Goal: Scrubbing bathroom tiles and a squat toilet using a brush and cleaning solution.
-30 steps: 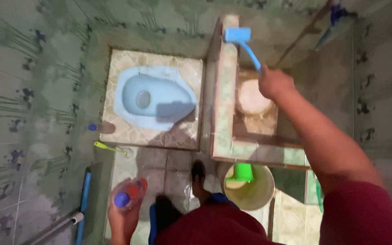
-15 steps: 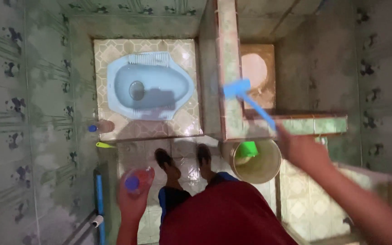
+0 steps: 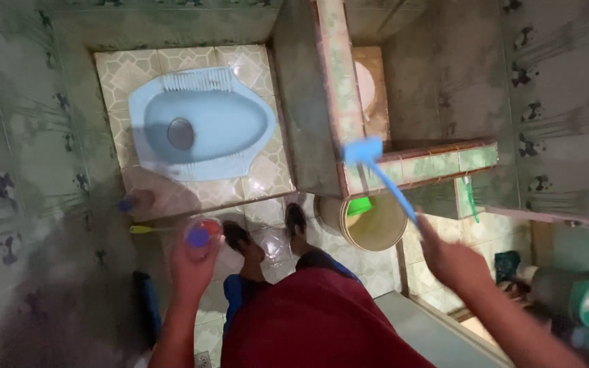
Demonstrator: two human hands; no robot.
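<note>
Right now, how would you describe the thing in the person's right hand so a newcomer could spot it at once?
Start at the tiled water tank wall that runs down the middle, right of the pale blue squat toilet. Over the wall's lower corner hangs a blue brush, its thin handle slanting down into the right hand. Unlike the green scoop in the bucket below, it is long, blue and flat-headed.
</note>
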